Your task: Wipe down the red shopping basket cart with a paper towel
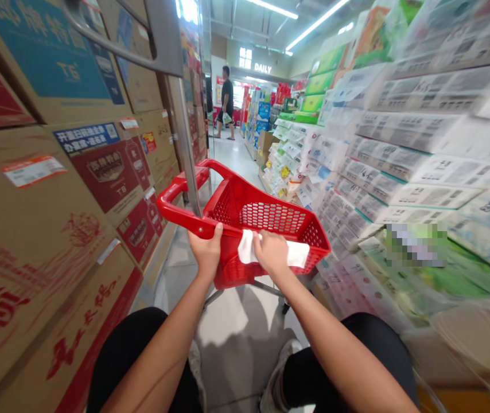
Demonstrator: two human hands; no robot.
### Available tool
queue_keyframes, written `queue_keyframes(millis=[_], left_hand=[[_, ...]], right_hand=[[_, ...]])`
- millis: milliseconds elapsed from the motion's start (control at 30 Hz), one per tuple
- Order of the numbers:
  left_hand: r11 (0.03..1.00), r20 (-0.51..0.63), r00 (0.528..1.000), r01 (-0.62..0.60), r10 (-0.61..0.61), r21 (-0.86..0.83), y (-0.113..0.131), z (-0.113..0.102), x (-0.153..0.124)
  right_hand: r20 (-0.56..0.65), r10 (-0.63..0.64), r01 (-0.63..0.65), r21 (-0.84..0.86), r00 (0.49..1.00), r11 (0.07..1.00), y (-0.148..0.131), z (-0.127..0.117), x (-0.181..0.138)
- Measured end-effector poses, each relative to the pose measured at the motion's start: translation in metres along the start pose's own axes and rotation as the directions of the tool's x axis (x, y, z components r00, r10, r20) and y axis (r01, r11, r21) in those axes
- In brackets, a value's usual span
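A red plastic shopping basket (pixel 271 215) on a wheeled frame stands in front of me in a shop aisle. My left hand (pixel 205 249) is closed round its near rim, thumb over the top edge. My right hand (pixel 271 252) lies on a white cloth (pixel 297 253) and presses it against the basket's near wall, fingers bent over the cloth. The basket looks empty inside. My knees in dark trousers show at the bottom of the view.
Stacked cardboard cartons (pixel 34 218) line the left side, close to my arm. Packs of tissue paper (pixel 400 172) fill the shelves on the right. A grey metal post (pixel 187 143) rises behind the basket. A person (pixel 227 102) stands far down the aisle.
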State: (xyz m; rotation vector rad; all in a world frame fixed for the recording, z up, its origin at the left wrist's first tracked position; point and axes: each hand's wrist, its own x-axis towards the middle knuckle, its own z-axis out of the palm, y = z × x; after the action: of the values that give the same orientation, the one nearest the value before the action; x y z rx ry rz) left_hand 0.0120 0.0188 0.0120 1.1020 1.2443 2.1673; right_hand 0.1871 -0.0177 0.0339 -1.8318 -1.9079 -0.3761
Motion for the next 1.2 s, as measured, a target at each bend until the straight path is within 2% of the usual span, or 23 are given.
queue_keyframes(millis=[67,133,233,333,467,567,633,700,767,833,933,1000,1067,1133,1200], left_hand=[[1.000,-0.015,1.000,0.008,-0.007,0.008,0.002,0.000,0.000],[1.000,-0.030,1.000,0.009,-0.008,0.019,0.002,-0.001,0.003],[0.999,-0.029,1.000,0.007,-0.006,0.033,-0.002,-0.007,0.012],[0.998,-0.009,1.000,0.007,-0.006,0.061,-0.006,-0.014,0.021],[0.995,0.020,1.000,-0.004,0.001,0.104,-0.010,-0.021,0.029],[0.992,0.037,0.999,0.007,-0.012,0.129,-0.012,-0.023,0.033],[0.994,0.029,0.999,0.026,-0.029,0.105,-0.012,-0.022,0.034],[0.998,0.015,0.999,0.034,-0.035,0.057,-0.011,-0.019,0.032],[0.999,0.006,0.999,0.037,-0.037,0.024,-0.009,-0.017,0.029],[0.999,0.017,0.999,0.044,-0.044,0.019,-0.008,-0.015,0.027],[0.999,0.039,0.998,0.045,-0.046,0.031,-0.006,-0.014,0.025],[0.998,0.034,0.999,0.040,-0.041,0.041,-0.006,-0.014,0.026],[0.997,0.031,0.999,0.037,-0.039,0.063,-0.007,-0.016,0.029],[0.995,0.028,0.999,0.039,-0.041,0.093,-0.010,-0.020,0.034],[0.991,0.019,0.999,0.046,-0.049,0.124,-0.013,-0.025,0.041]], right_hand=[[0.001,-0.027,0.026,0.053,1.000,0.998,-0.035,0.001,0.009],[0.005,-0.067,0.066,0.085,0.998,0.994,-0.054,0.000,0.014],[0.028,-0.148,0.145,0.101,0.989,0.984,-0.050,-0.001,0.013],[0.041,-0.156,0.153,0.063,0.987,0.986,-0.014,0.001,0.005],[0.028,-0.087,0.088,-0.066,0.996,0.994,0.063,0.004,-0.013],[0.017,0.026,-0.023,-0.144,1.000,0.989,0.120,0.002,-0.027],[0.011,0.093,-0.090,-0.170,0.996,0.981,0.141,0.000,-0.033],[-0.008,0.167,-0.165,-0.184,0.986,0.969,0.144,-0.001,-0.033],[-0.024,0.250,-0.250,-0.187,0.968,0.950,0.127,0.000,-0.027],[0.009,0.268,-0.263,-0.170,0.963,0.950,0.094,0.001,-0.017],[0.094,0.126,-0.119,-0.071,0.988,0.990,0.025,0.001,0.001],[0.094,0.043,-0.045,0.012,0.995,0.999,-0.021,0.000,0.011],[0.067,-0.032,0.027,0.067,0.997,0.997,-0.053,0.001,0.016],[0.055,-0.116,0.110,0.094,0.992,0.989,-0.065,0.001,0.017],[0.064,-0.180,0.174,0.093,0.982,0.980,-0.055,0.001,0.012]])
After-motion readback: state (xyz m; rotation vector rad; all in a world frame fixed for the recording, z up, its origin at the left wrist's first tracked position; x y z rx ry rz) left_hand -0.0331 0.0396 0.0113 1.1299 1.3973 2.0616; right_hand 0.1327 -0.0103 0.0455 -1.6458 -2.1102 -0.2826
